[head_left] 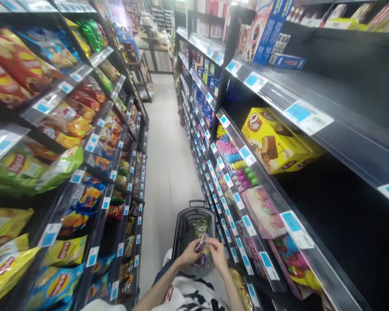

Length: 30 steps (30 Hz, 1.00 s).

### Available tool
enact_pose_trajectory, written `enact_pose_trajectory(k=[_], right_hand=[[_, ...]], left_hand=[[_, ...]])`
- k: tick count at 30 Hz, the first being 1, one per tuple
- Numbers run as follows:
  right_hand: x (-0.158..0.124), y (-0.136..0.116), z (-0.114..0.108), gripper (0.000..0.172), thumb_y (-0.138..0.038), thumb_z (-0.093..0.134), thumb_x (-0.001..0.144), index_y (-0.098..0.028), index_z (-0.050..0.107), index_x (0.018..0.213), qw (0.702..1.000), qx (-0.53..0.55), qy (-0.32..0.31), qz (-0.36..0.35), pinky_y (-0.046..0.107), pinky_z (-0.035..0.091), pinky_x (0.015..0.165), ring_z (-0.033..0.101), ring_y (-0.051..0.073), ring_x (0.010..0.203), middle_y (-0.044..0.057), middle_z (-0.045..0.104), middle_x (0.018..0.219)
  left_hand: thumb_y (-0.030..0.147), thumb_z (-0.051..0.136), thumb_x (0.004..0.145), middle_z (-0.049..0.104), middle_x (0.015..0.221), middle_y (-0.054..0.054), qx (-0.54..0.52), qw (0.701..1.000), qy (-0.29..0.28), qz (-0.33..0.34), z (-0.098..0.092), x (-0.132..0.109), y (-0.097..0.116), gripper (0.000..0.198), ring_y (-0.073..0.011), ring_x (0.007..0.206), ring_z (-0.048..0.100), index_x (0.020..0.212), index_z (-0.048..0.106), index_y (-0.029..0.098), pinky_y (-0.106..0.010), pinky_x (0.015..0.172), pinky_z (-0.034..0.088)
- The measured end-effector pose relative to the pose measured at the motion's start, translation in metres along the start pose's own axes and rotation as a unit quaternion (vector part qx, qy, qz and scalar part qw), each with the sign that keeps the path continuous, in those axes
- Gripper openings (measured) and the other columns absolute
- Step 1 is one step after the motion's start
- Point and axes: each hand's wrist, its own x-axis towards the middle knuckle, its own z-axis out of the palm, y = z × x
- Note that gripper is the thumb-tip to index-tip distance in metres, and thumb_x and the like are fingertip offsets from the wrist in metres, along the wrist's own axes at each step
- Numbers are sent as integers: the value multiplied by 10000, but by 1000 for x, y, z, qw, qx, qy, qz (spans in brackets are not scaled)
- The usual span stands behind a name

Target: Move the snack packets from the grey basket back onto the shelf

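Observation:
Over the near end of a black shopping basket (180, 231), my left hand (191, 252) and my right hand (216, 251) are close together. Between them is a small clear plastic bag (203, 258) with colourful contents, which look like wrapped sweets but are too small to name surely. The fingers of both hands are closed on the top of this bag. A green, shiny packet (200, 226) lies inside the basket beyond my hands.
Shelves of crisp bags (63, 252) line the left side. On the right, shelves carry a yellow box of cakes (269, 140), toys or sweets in packets (262, 209) and a blue box (287, 61). A pale floor aisle (164, 142) runs ahead towards a counter (162, 58).

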Motion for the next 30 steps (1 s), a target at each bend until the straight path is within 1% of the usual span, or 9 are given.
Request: enact_pose_trajectory(k=[2,3,6,8,13,17,21,25,30], right_hand=[[-3,4,-5,410,-454,601,833,-167,764,1076,992,-66,106,-7,467,449,1079,623,314,1194,169,686,1233],[-5,5,-7,444,-485,614,824,-165,757,1096,988,-93,119,-1,473,457,1065,629,327,1183,177,689,1226],[-8,1,-13,425,-536,574,849,-181,764,985,991,-117,44,38,436,531,879,704,323,948,145,751,989],[-8,-8,-13,390,-559,588,833,-206,744,883,993,-103,35,48,394,535,759,699,298,796,90,736,817],[5,-43,11,362,-591,685,741,-232,663,782,974,-48,220,21,363,521,733,655,278,763,54,676,761],[20,-67,39,361,-584,625,821,-225,642,852,938,-39,344,14,363,500,808,639,278,864,78,678,894],[35,-86,42,354,-572,643,824,-220,608,813,930,-28,366,-21,350,493,812,619,261,840,60,642,829],[50,-108,30,373,-581,680,799,-210,647,810,923,21,383,-45,369,511,833,651,280,877,80,678,856],[59,-130,17,446,-596,776,687,-180,727,841,889,125,439,-41,416,527,867,688,318,920,130,736,934]], left_hand=[[31,639,523,721,1099,-45,-53,997,-44,-43,3,-6,9,701,-224,1008,620,1217,679,127,-338,965,472],[35,658,521,728,1039,-36,-78,993,-58,-66,4,-8,14,690,-209,944,623,1205,682,127,-313,888,488],[63,731,531,731,918,-31,-146,978,-104,-108,-1,-12,30,637,-185,827,630,1163,691,131,-266,748,473],[85,808,513,731,930,-50,-180,966,-154,-104,-12,-12,48,649,-207,862,652,1150,695,138,-287,785,484],[147,948,455,721,1052,-107,-193,942,-264,-73,-59,-8,100,814,-290,1041,666,1224,681,168,-417,987,478],[240,982,434,725,1064,-121,-195,958,-203,-59,-102,6,114,770,-299,1004,684,1147,701,162,-434,973,498],[433,963,495,716,1136,-146,-201,971,-119,-38,-126,30,105,756,-336,1072,675,1157,696,185,-455,953,521],[546,923,540,707,1198,-168,-238,966,-78,-60,-120,41,103,740,-360,1135,664,1151,717,183,-477,996,514],[571,885,607,731,1125,-143,-278,958,-56,-46,-97,33,111,579,-315,1083,689,1016,758,180,-434,992,521]])
